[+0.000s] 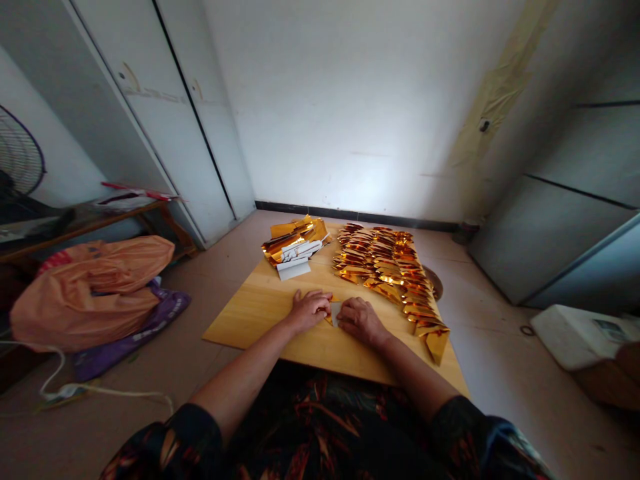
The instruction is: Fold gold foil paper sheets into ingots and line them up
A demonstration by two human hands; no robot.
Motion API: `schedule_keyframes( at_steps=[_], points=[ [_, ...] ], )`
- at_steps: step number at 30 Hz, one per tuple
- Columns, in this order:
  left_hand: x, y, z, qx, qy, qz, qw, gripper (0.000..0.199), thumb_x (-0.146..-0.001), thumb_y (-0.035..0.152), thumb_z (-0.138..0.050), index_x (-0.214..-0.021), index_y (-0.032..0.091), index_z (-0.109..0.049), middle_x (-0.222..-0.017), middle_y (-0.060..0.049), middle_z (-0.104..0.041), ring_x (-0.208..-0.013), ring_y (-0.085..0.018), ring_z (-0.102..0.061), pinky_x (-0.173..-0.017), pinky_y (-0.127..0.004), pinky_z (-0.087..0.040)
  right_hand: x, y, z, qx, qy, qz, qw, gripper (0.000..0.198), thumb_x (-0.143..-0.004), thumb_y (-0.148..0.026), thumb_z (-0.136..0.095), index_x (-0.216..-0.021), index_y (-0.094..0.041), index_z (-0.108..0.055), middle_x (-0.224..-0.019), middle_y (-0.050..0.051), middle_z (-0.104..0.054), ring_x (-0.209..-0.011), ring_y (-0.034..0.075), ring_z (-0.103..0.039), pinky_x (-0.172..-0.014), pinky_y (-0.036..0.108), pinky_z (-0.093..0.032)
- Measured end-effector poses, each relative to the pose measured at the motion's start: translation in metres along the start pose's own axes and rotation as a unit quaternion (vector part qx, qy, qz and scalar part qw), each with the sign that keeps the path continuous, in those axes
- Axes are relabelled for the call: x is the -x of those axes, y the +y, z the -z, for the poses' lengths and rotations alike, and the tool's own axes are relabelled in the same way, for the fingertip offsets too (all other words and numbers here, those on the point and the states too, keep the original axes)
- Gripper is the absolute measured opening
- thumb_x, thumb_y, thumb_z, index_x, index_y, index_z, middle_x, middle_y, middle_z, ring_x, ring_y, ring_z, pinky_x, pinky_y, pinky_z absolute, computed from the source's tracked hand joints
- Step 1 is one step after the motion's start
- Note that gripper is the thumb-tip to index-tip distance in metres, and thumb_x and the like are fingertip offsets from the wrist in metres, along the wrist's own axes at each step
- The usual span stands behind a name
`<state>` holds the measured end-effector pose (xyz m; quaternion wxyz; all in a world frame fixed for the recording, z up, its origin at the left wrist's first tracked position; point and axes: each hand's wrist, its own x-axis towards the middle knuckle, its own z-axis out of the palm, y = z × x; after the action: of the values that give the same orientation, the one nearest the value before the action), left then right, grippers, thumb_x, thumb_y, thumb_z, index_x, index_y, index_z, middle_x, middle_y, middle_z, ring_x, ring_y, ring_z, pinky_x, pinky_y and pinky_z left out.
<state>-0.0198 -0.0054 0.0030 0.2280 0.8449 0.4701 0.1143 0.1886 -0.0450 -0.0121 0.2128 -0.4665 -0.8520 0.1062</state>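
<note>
Between my hands a small piece of gold foil paper (335, 313) lies on the wooden board, its pale grey side partly showing. My left hand (309, 311) presses on its left edge, fingers bent together over the gold part. On the right edge rests my right hand (362, 320), its fingers curled and closed on the paper. Both hands hide much of the sheet. Beyond the left hand sits a loose pile of gold foil sheets (295, 239) with grey-white folded papers (295, 268) in front. Rows of folded gold foil pieces (375, 257) overlap along the board's right side.
The wooden board (250, 313) stands low before a white wall. On the left are an orange bag (95, 287), a purple bag (135, 333), a white cable (120, 392) and a fan (17, 153). A white foam box (575, 337) lies at right near a grey fridge (560, 220).
</note>
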Motion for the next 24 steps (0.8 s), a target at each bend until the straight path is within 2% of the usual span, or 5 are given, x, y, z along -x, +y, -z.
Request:
schedule_keyframes(
  at_steps=[3,8,15,20,24],
  points=[
    [0.001,0.001,0.002,-0.001,-0.008,0.002,1.0,0.016,-0.081,0.022,-0.052,-0.087,0.027,-0.065,-0.138,0.001,-0.053,-0.133,-0.025,-0.036,-0.106,-0.064,-0.009,-0.004,0.0,-0.001,-0.017,0.002,0.013,1.0,0.01,-0.083,-0.022,-0.062,-0.086,-0.023,-0.071,-0.097,0.005,-0.062,-0.091,0.017,-0.053,-0.08,0.029,-0.037],
    [0.001,0.003,0.005,-0.003,-0.023,-0.002,1.0,0.017,-0.081,0.023,-0.052,-0.088,0.028,-0.066,-0.139,0.001,-0.052,-0.134,-0.027,-0.034,-0.106,-0.065,-0.009,-0.007,-0.002,0.001,-0.09,0.0,0.043,0.995,0.017,-0.086,-0.02,-0.054,-0.081,-0.021,-0.071,-0.092,0.005,-0.061,-0.082,0.014,-0.056,-0.076,0.025,-0.043],
    [0.001,0.001,0.004,-0.003,-0.024,-0.01,1.0,0.017,-0.083,0.027,-0.053,-0.092,0.03,-0.068,-0.139,0.002,-0.052,-0.134,-0.026,-0.034,-0.109,-0.064,-0.008,-0.012,-0.009,0.008,-0.195,-0.016,0.081,0.977,0.017,-0.088,-0.018,-0.051,-0.082,-0.021,-0.067,-0.094,0.005,-0.064,-0.093,0.015,-0.059,-0.085,0.028,-0.047],
    [0.0,0.0,0.001,0.0,-0.014,-0.004,1.0,0.013,-0.079,0.036,-0.062,-0.089,0.031,-0.068,-0.139,0.002,-0.052,-0.134,-0.028,-0.035,-0.109,-0.064,-0.006,-0.013,-0.006,0.003,-0.221,0.001,0.07,0.973,0.016,-0.086,-0.016,-0.053,-0.084,-0.021,-0.068,-0.094,0.006,-0.065,-0.093,0.015,-0.06,-0.086,0.029,-0.048],
    [0.001,0.0,0.0,-0.009,-0.009,-0.005,1.0,0.015,-0.076,0.038,-0.065,-0.088,0.03,-0.068,-0.138,0.002,-0.052,-0.134,-0.029,-0.035,-0.109,-0.063,-0.007,-0.014,-0.002,0.004,-0.229,-0.018,0.053,0.972,0.013,-0.086,-0.023,-0.058,-0.085,-0.021,-0.071,-0.096,0.006,-0.065,-0.092,0.015,-0.061,-0.084,0.029,-0.048]
  ],
)
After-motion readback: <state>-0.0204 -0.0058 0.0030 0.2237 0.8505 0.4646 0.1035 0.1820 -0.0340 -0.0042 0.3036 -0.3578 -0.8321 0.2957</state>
